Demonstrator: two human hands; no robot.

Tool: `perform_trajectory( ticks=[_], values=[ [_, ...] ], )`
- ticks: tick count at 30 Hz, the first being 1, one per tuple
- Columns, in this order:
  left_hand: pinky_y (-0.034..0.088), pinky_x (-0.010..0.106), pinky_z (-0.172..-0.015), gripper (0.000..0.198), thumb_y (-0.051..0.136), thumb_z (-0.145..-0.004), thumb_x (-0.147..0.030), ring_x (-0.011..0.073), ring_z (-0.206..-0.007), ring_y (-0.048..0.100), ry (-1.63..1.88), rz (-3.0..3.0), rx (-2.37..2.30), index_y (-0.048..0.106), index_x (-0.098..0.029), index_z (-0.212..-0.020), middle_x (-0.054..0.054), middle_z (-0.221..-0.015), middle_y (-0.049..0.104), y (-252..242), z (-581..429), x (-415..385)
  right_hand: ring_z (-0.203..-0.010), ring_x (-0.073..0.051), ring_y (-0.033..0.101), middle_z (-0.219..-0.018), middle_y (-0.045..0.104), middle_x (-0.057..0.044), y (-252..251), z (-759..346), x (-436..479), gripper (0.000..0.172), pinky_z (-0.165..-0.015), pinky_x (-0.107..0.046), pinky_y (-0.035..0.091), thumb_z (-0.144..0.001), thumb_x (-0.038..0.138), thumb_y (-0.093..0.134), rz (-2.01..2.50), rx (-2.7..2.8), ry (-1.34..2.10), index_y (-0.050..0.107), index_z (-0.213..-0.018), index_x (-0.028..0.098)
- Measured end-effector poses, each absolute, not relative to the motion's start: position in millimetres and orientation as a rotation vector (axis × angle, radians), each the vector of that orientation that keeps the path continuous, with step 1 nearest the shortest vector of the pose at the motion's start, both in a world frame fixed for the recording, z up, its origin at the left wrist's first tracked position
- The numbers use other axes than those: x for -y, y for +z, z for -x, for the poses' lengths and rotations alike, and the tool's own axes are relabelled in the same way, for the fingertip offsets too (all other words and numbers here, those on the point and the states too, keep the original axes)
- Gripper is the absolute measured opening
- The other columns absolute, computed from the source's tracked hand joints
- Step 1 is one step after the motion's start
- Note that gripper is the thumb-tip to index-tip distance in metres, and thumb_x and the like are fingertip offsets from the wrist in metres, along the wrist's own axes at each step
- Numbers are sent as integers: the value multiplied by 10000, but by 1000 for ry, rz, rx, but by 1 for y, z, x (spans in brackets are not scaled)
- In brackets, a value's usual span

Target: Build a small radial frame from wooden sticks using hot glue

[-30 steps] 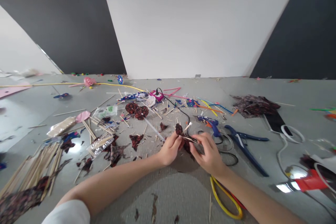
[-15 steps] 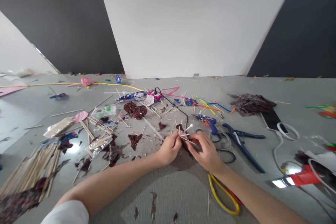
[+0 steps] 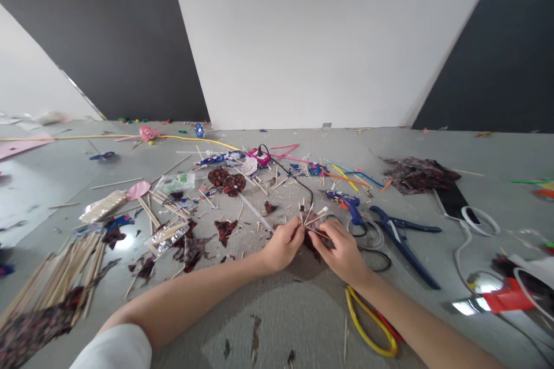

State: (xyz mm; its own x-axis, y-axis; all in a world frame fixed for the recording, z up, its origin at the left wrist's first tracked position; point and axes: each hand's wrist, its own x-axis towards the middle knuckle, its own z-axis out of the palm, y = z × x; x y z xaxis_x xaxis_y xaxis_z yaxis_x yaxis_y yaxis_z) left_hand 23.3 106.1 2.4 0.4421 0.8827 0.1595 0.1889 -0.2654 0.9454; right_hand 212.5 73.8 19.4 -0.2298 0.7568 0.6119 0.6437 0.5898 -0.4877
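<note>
1. Near the middle of the grey table [image 3: 277, 323], both hands meet over a small dark floral piece [image 3: 312, 237]; most of it is hidden behind the fingers, so its full shape is hard to read.
2. Left hand [image 3: 283, 245]: fingers curled together, pinching the piece at its left edge; fingertips mostly covered by the piece and the thumb.
3. Right hand [image 3: 341, 251]: fingers bunched and closed on the piece's right side; exact contact point is hidden.
4. Thin wooden sticks [image 3: 309, 214] fan upward out of the piece between the two hands, pale, splayed; how they join the piece cannot be told.
5. The piece looks dark red-black patterned, crumpled, held just above or on the table – cannot tell which.
6. Just right of the hands: blue glue gun [image 3: 348, 206], blue scissors [image 3: 400, 236], both lying flat.
7. Yellow loop [image 3: 372, 323] lies under the right forearm, partly covered by it.
8. Stick bundle [image 3: 60, 274] at lower left, cut off by the frame edge.
9. Two round dark floral discs [image 3: 227, 180] sit farther back, well apart from the hands.
10. Dark cloth heap [image 3: 418, 173] at right rear, pattern blurred.
</note>
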Motion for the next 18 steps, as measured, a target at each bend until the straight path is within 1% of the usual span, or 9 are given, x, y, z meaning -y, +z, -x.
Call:
perform_trajectory(
  ticks=[4,8,12,18],
  values=[
    [333,241,-598,333,424,-1071,-432,113,-601,414,872,-1676,-897,476,-210,-828,-46,-650,481,4,-23,-105,-761,-200,641,-816,660,-10,18,-214,-76,144,-728,-315,494,-1025,317,648,1207,1848,258,610,-906,245],
    [341,234,-582,342,419,-1078,-430,106,-572,439,839,-1697,-873,489,-206,-829,-46,-626,504,5,-22,-104,-778,-190,671,-848,693,-11,17,-215,-78,139,-730,-296,506,-1029,330,648,1208,1824,391,644,-923,239],
    [344,230,-571,325,402,-1082,-408,104,-546,454,815,-1737,-854,466,-214,-829,-49,-609,512,5,-21,-103,-745,-176,631,-811,658,-11,20,-213,-77,175,-700,-289,495,-1028,292,648,1121,1840,373,655,-863,235],
    [345,226,-559,319,393,-1081,-405,99,-536,457,791,-1768,-864,448,-219,-829,-52,-607,517,5,-20,-102,-770,-182,639,-843,666,-20,24,-212,-77,141,-707,-297,517,-1020,270,658,1089,1837,351,657,-885,230]
  ],
)
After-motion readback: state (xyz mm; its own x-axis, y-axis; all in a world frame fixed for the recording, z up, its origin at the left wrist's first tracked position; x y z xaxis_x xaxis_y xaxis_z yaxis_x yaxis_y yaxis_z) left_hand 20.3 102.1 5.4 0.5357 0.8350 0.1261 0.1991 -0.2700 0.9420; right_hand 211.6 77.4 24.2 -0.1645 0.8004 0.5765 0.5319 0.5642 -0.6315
